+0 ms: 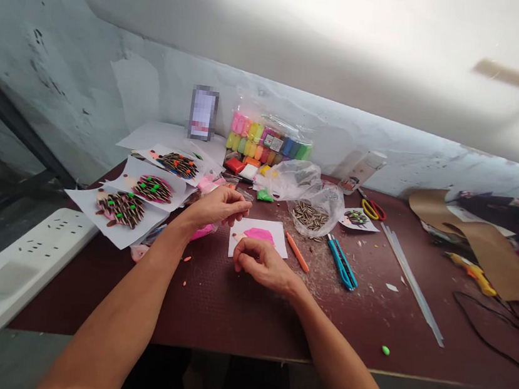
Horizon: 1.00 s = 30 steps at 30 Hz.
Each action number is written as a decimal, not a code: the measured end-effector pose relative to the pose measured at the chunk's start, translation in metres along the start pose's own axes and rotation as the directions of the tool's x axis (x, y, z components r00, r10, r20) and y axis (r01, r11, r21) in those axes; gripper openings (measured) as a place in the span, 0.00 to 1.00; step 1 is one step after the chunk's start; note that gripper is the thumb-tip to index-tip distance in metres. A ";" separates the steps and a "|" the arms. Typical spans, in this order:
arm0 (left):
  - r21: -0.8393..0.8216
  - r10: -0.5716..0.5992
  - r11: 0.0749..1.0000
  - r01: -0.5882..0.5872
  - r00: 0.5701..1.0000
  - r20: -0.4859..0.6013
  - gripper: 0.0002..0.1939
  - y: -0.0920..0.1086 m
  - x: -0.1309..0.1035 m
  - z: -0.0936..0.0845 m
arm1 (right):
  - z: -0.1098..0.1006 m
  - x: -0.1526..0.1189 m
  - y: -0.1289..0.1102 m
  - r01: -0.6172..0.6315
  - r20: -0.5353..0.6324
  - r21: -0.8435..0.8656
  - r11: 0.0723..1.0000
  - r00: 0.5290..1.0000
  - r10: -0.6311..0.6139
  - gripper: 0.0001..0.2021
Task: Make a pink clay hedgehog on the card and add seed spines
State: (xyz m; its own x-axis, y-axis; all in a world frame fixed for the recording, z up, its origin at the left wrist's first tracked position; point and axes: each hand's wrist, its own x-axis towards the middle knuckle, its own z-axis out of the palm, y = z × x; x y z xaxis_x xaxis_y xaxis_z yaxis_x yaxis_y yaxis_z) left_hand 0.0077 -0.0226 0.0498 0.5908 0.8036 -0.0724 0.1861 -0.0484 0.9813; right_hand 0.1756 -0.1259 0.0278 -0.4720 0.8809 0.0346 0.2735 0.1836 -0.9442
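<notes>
A white sheet (281, 248) with a pink hedgehog-like shape (259, 235) lies on the dark red table. My left hand (224, 208) hovers over the sheet's upper left edge, its fingers curled and pressed together; anything between them is too small to make out. My right hand (261, 264) is at the sheet's lower edge, fingers curled with the thumb near the index finger; what they may hold is hidden. Just right of the sheet lies an orange stick-like tool (297, 252). Beyond it is a clear bag of striped seeds (309, 217).
Finished seed hedgehogs (121, 208) lie on papers at left, beside a white power strip (39, 256). Coloured clay packs (266, 142) and a phone (202, 113) stand behind. At right are a teal cutter (342, 263), scissors (372, 209), clear sticks (413, 286) and a glue gun (474, 273).
</notes>
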 end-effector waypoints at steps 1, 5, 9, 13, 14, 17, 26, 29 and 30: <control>-0.002 0.001 1.000 0.000 1.000 0.007 0.16 0.000 0.000 0.000 | 0.000 0.000 0.000 0.005 -0.015 -0.013 1.000 1.000 -0.005 0.08; -0.033 0.007 0.999 -0.006 1.000 0.014 0.14 0.001 -0.002 -0.001 | -0.005 0.002 0.001 0.021 -0.196 -0.026 0.999 0.980 -0.025 0.09; -0.040 -0.008 0.999 0.010 0.999 0.044 0.12 0.005 -0.004 -0.001 | -0.011 0.005 0.005 -0.001 -0.400 0.043 0.999 0.916 0.018 0.14; -0.039 -0.021 0.999 0.024 0.997 0.076 0.09 0.006 -0.004 -0.001 | -0.010 0.007 0.011 0.017 -0.514 0.078 0.997 0.858 0.025 0.11; -0.042 -0.021 0.999 0.024 0.997 0.080 0.10 0.005 -0.003 0.000 | -0.010 0.007 0.013 0.021 -0.533 0.066 0.998 0.846 0.017 0.09; -0.053 -0.016 0.998 0.021 0.996 0.084 0.10 0.003 -0.002 0.000 | -0.010 0.007 0.016 0.030 -0.575 0.015 0.999 0.818 -0.016 0.09; -0.098 0.008 0.995 0.011 0.982 0.190 0.14 -0.001 -0.001 0.007 | -0.012 0.006 0.018 0.011 -0.611 0.022 1.000 0.792 0.005 0.10; -0.100 0.030 0.995 -0.010 0.981 0.193 0.16 -0.002 -0.001 0.007 | -0.013 0.007 0.019 0.034 -0.597 0.018 0.999 0.802 -0.017 0.11; -0.097 0.030 0.995 -0.012 0.981 0.192 0.16 -0.002 -0.002 0.007 | -0.013 0.007 0.020 0.037 -0.590 0.018 0.999 0.807 -0.019 0.10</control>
State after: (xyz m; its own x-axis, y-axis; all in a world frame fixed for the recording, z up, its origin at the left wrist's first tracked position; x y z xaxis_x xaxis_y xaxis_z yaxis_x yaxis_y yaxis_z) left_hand 0.0120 -0.0281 0.0465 0.7359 0.6729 -0.0758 0.1025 0.0000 0.9947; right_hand 0.1888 -0.1107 0.0137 0.1081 0.9648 0.2396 0.2407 0.2084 -0.9480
